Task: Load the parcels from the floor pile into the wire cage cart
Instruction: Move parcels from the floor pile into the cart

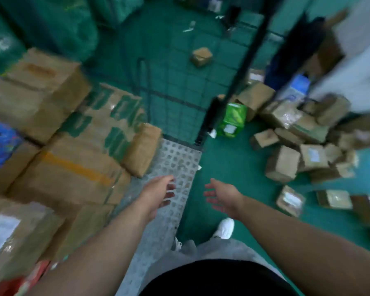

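Between cart (181,155) and floor pile (303,133) sits a green packet (233,120).

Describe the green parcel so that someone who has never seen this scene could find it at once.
Start at the pile of brown boxes on the green floor, to the person's right. Follow its left edge to the foot of the cart's dark corner post. The packet lies right beside that post. It is the only bright green one, with a white label, while its neighbours are all brown cardboard.
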### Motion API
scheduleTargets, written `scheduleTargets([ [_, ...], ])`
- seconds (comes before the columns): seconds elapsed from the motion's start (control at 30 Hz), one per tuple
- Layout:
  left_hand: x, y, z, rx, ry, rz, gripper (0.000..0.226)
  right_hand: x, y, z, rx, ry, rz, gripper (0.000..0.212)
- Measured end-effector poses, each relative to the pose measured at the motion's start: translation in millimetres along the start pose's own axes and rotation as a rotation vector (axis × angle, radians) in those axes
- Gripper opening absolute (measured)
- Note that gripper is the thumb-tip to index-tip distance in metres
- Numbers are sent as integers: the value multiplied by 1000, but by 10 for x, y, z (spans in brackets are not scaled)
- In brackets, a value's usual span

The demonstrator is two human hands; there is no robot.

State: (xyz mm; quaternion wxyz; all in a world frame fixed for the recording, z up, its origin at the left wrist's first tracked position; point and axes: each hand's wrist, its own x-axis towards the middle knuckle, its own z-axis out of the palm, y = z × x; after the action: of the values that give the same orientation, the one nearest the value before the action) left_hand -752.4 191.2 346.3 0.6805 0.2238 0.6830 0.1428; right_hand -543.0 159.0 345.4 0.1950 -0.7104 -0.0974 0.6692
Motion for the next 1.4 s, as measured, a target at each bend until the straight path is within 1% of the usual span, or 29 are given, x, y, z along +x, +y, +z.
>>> scheduleTargets([
  [0.1,-88,97,713,142,-119,37,19,-116,263,-494,121,97,10,41],
  [0.27,-216,-3,1779,362,-230,70,23,-306,730,-1408,329,206,-20,42],
  [0.33,-284,-78,2312,480,-277,70,23,-424,931,-1904,428,237,-25,40],
  [0.47,-417,-257,3278,641,-336,68,23,-563,1355,-2847,570,288,-31,37],
  [0.53,-497,-381,3889,701,-355,70,24,-586,1652,-3432,622,317,-7,36],
  [0.67,-609,-620,4908,763,-386,81,26,-636,2066,-4442,681,390,16,33],
  [0.77,-740,-724,5526,833,-406,82,26,-730,2243,-5101,718,450,16,33],
  [0.93,-817,-659,6185,884,-435,86,26,-735,2326,-5770,825,479,11,31],
  [1.03,-678,-564,6507,905,-416,57,27,-588,2339,-5979,901,489,47,29],
  [1.17,-466,-438,6904,950,-399,16,25,-451,2248,-6131,888,446,74,28],
  [1.23,-302,-335,7198,1011,-398,10,26,-446,2169,-6290,889,457,69,26],
  [1.3,-212,-226,7560,1103,-417,14,25,-508,2109,-6496,929,502,67,25],
  [1.4,-223,-97,8192,1246,-498,62,24,-636,2103,-6839,998,590,49,24],
])
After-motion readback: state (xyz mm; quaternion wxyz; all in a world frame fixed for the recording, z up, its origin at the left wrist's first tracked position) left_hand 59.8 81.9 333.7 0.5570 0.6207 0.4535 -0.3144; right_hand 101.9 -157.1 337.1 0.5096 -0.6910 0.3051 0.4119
